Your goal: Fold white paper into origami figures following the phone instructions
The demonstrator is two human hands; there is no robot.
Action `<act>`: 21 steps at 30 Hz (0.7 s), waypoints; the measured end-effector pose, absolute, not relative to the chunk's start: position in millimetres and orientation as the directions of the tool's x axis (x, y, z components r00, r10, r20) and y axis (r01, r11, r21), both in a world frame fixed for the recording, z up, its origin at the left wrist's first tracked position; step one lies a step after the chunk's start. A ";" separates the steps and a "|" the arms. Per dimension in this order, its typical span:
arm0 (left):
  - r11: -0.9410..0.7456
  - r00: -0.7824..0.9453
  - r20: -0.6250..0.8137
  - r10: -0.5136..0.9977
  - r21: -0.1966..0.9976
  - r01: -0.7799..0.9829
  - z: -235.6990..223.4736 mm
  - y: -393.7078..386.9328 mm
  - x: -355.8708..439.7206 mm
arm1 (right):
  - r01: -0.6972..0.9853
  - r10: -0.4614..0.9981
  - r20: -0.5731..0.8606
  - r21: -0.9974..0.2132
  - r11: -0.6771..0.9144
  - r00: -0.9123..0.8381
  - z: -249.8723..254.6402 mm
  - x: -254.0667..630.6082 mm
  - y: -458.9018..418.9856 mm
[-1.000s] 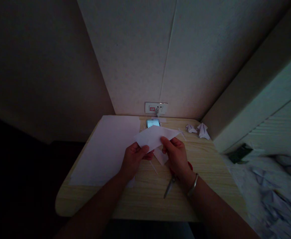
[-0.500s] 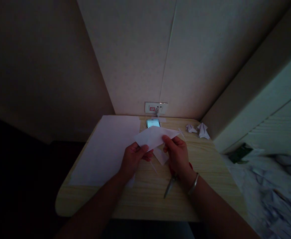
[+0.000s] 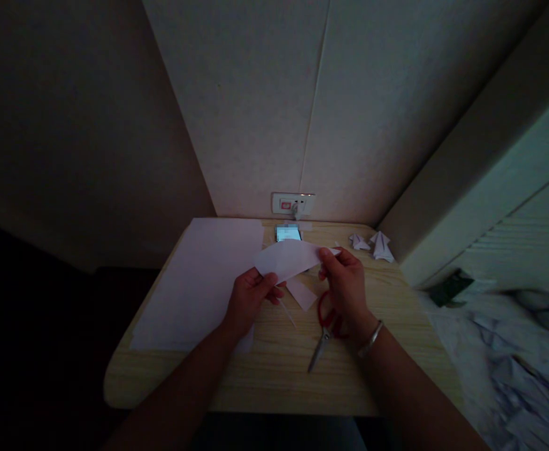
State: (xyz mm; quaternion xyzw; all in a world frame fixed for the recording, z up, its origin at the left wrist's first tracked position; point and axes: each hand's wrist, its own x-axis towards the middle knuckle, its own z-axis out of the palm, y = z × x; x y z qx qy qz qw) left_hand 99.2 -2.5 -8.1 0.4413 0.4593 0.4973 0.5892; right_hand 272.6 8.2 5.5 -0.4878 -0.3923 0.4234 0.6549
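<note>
A folded piece of white paper [image 3: 287,258] is held up over the table between both hands. My left hand [image 3: 250,297] pinches its lower left edge, thumb on top. Near the pointed right end, my right hand [image 3: 347,282] grips the same paper between thumb and fingers. Below the hands lie a small paper scrap [image 3: 302,295] and a thin paper strip [image 3: 288,313]. Red-handled scissors [image 3: 325,332] rest on the table, partly covered by my right hand. Left of my hands is a stack of white sheets [image 3: 194,282].
A phone with a lit screen [image 3: 288,233] lies at the table's back, below a wall socket [image 3: 293,203] with a plug in it. Two small folded paper figures [image 3: 381,246] sit at the back right. The wooden table [image 3: 293,388] has a rounded front left corner.
My right hand has slid rightward along the paper toward its pointed end, uncovering more of the scissors. My left hand keeps its hold in nearly the same place.
</note>
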 end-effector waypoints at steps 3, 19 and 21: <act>0.109 0.091 -0.094 0.991 0.979 -0.175 -10.1 -2.1 98.5 | -0.166 0.936 0.113 -0.970 0.176 0.333 4.4 274.9 9.6; 0.113 0.078 -0.100 0.992 0.977 -0.181 -12.3 -0.9 97.2 | -0.185 0.927 0.078 -0.971 0.154 0.367 0.5 288.4 16.1; 0.120 0.061 -0.110 0.992 0.971 -0.208 -12.4 -0.8 97.2 | -0.268 0.961 0.024 -0.958 0.101 0.275 3.1 285.2 15.0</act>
